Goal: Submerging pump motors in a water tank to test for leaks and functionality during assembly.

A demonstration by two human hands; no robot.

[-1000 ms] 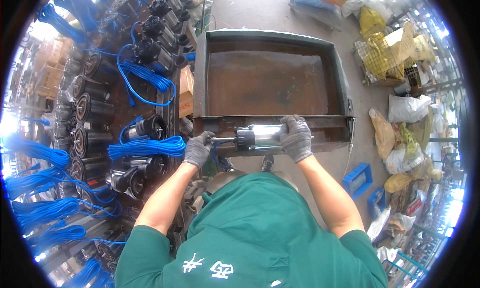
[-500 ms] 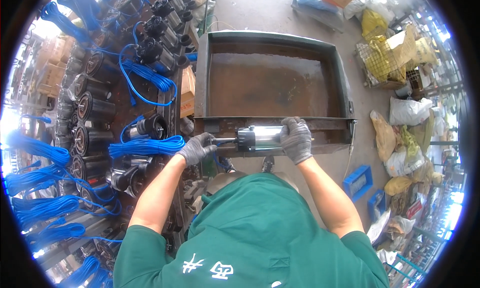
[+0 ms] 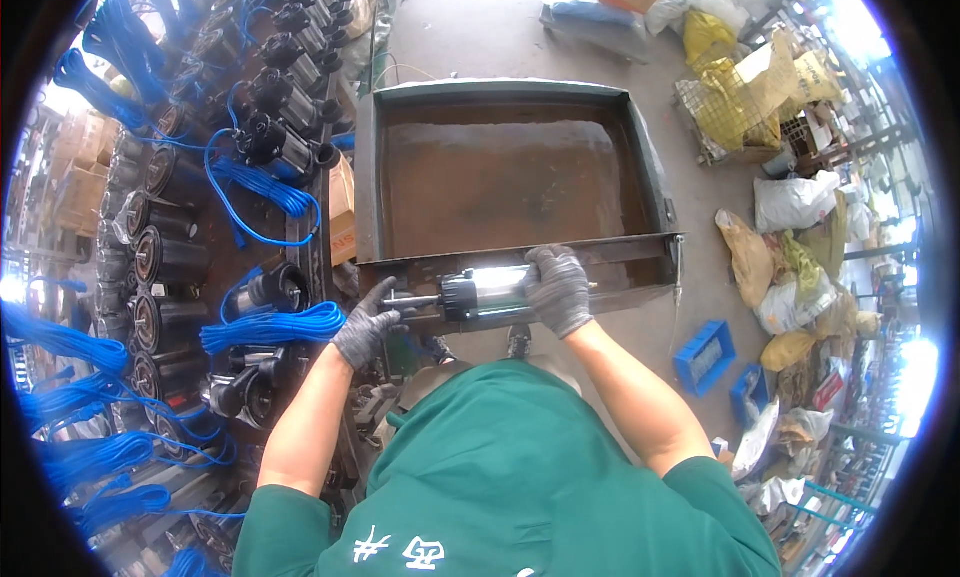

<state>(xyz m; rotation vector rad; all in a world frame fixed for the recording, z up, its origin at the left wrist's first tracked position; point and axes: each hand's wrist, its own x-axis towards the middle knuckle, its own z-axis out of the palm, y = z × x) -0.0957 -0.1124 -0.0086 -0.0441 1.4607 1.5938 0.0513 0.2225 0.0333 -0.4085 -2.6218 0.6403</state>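
Observation:
A cylindrical pump motor (image 3: 500, 289), with a shiny metal barrel and a black ribbed end, lies crosswise over the near ledge of a metal water tank (image 3: 648, 162). My right hand (image 3: 558, 289), in a grey glove, is wrapped over the barrel's right end. From the black end a thin metal shaft (image 3: 412, 301) points left. Around the shaft's tip, the finger and thumb of my gloved left hand (image 3: 367, 325) are parted, with the tip between them. Whether the thumb touches a second thin rod below is unclear.
Brown water fills the tank. On the left, a bench carries rows of black motors (image 3: 165, 257) and coils of blue cable (image 3: 275, 327). A cardboard box (image 3: 342, 197) stands beside the tank. Blue crates (image 3: 705, 357) and sacks (image 3: 795, 202) lie on the floor at right.
My left hand's fingers have spread apart at the shaft's tip, where they were closer together before. My right hand stays on the barrel. The whole view has shifted a little.

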